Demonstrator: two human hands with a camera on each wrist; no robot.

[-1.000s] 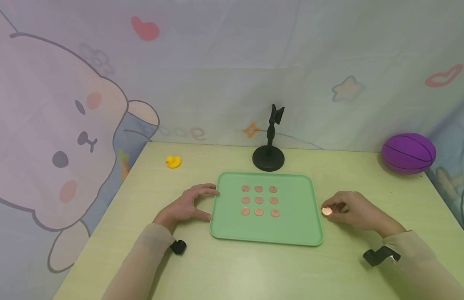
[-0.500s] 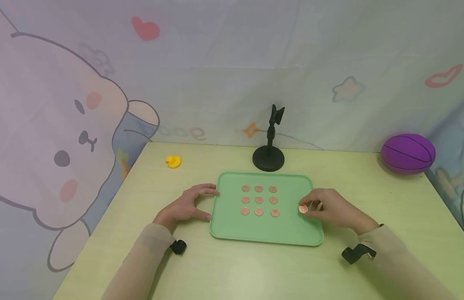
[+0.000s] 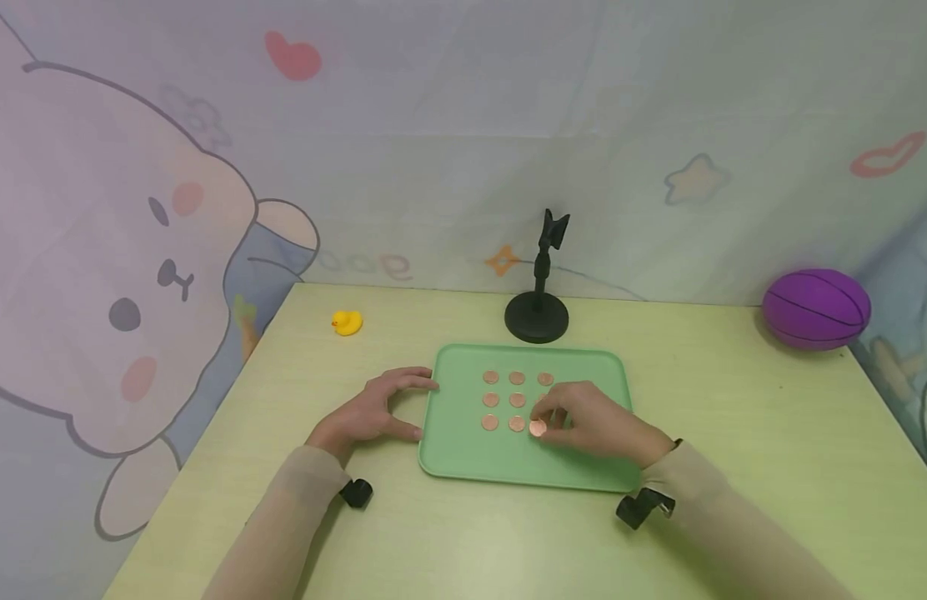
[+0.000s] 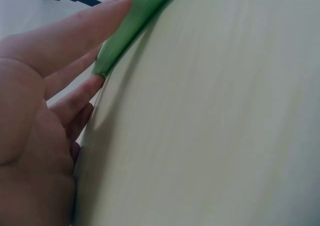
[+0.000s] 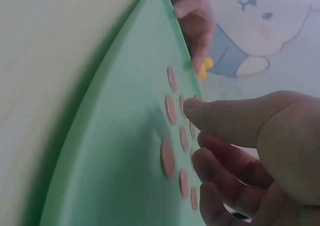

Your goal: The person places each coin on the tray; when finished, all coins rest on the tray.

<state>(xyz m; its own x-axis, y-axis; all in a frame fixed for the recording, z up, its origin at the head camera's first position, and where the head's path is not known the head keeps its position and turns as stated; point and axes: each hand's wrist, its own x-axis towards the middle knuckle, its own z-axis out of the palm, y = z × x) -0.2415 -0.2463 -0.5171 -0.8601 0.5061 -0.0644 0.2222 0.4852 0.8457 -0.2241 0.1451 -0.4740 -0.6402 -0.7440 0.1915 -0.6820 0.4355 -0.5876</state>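
In the head view, my right hand (image 3: 594, 423) pinches a copper-coloured coin (image 3: 538, 427) between thumb and fingertips, over the front right of a light green tray (image 3: 471, 465). Several like coins (image 3: 490, 400) lie flat on the tray in neat rows; the hand covers part of the right-hand column. My left hand (image 3: 375, 408) is spread at the tray's left side, its thumb and fingertips at the rim. The left wrist view shows the left thumb (image 4: 85, 29) extended against the green rim (image 4: 130, 29). In the right wrist view, coins (image 5: 167, 158) lie close beside my right fingertips.
Behind the tray stands a black stand (image 3: 536, 317) with a round base. A yellow toy duck (image 3: 347, 323) sits at the back left of the table (image 3: 463, 542), and a purple ball (image 3: 816, 308) at the back right. A printed cloth (image 3: 448, 167) hangs behind.
My right hand has moved left with the coin, from outside the tray's right edge to over the coins' right column. The left hand has stayed at the tray's left rim.
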